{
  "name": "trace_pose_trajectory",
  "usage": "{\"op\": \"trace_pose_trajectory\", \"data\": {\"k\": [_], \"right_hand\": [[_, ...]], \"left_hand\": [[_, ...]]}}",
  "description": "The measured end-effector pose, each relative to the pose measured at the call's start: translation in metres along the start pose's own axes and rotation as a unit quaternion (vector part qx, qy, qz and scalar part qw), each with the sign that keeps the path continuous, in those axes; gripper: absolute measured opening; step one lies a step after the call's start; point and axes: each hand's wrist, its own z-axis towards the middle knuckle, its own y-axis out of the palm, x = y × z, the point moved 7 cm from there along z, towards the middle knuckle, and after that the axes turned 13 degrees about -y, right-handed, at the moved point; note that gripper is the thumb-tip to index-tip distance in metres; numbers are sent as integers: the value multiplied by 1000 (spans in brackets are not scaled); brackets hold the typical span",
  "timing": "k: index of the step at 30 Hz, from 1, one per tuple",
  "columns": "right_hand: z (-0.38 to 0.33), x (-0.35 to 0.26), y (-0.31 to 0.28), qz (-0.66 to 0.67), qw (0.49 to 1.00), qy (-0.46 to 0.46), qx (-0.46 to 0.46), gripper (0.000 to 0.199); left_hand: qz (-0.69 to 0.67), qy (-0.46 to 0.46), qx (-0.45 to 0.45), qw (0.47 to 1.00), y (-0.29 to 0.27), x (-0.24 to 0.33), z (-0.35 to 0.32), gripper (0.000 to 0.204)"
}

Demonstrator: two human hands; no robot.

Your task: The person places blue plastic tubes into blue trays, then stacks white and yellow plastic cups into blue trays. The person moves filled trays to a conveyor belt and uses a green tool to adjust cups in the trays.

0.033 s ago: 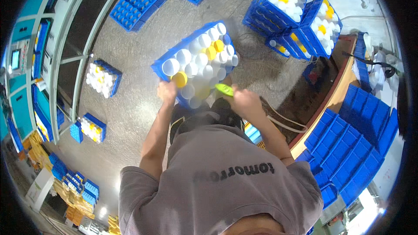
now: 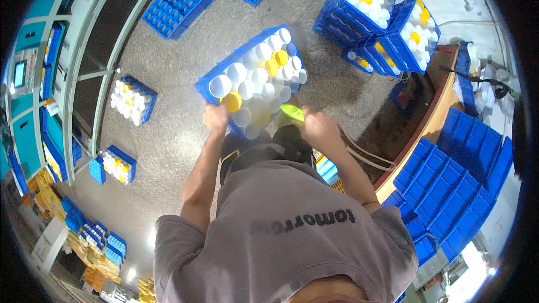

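A blue crate (image 2: 209, 80) packed with white, open-ended cylinders and a few yellow ones is tilted up in front of my legs. My left hand (image 2: 216, 118) is closed on its near left edge, beside a yellow cylinder (image 2: 231, 101). My right hand (image 2: 319, 131) grips a lime-green hose gun (image 2: 292, 113), its tip pointing at the cylinders on the near right. A pale hose (image 2: 370, 160) curves away behind that hand. The nearest cylinders look hazy, and my fingers partly hide the gun's rear.
Stacked blue crates of white and yellow cylinders (image 2: 368, 0) stand at the far right. An empty-looking blue divided tray (image 2: 178, 5) lies at the far left. Small filled crates (image 2: 133, 101) sit on the floor at left. Blue trays (image 2: 449, 191) lean at right by a wooden-edged counter (image 2: 435, 118).
My right hand and the hose gun have shifted slightly right, away from the crate. My left hand and the crate have stayed put.
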Motion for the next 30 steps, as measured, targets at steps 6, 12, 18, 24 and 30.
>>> {"op": "trace_pose_trajectory", "data": {"k": [6, 12, 18, 24, 30], "right_hand": [[2, -20, 0, -37, 996, 75, -8, 51], [11, 20, -28, -67, 991, 113, 25, 53], [23, 44, -58, -88, 988, 77, 104, 54], [-2, 34, -69, -90, 990, 45, 94, 48], [-32, 23, -58, -85, 996, -3, 37, 46]], "left_hand": [[-57, -23, -24, 998, -13, -81, 25, 41], [-162, -7, -51, 985, -13, -145, 30, 40], [-278, 8, -93, 956, -11, -178, -1, 33], [-201, -23, -56, 978, -9, -200, -52, 37], [-126, -37, -7, 991, -12, -204, -103, 38]]}}
